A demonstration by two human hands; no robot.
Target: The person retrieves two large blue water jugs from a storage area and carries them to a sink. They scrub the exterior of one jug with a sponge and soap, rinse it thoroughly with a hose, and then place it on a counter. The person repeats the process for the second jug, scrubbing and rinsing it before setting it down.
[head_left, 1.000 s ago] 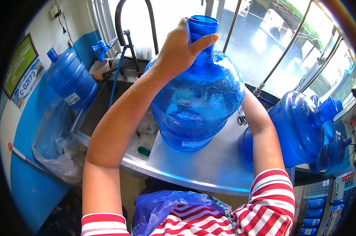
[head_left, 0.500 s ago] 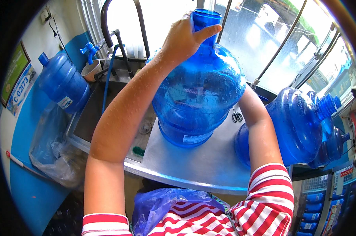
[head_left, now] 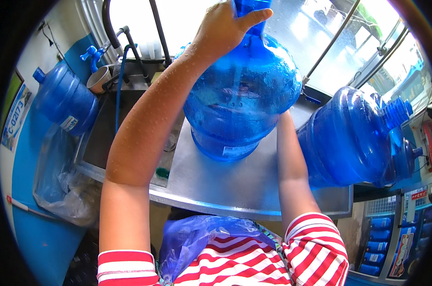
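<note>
A large blue water jug (head_left: 242,95) stands upright on the metal counter (head_left: 220,183), its clear wall wet and streaked. My left hand (head_left: 225,26) is wrapped round the jug's neck, thumb across the front. The top of the neck is cut off by the upper edge of the picture. My right forearm (head_left: 292,159) reaches up along the jug's right side. Behind the jug, my right hand is hidden, so its fingers do not show. Water drops cover my left forearm (head_left: 144,121).
To the right, another blue jug (head_left: 344,138) leans with its neck pointing right. A sink (head_left: 99,150) with a blue hose (head_left: 120,90) lies left. Beyond it are a blue jug (head_left: 65,97) and a clear plastic bag (head_left: 58,181). A window (head_left: 316,57) lies behind.
The view has shifted, so the jug and counter appear higher. My right forearm has moved left, nearer the jug's lower side. The scissors are out of sight. My left hand keeps its hold.
</note>
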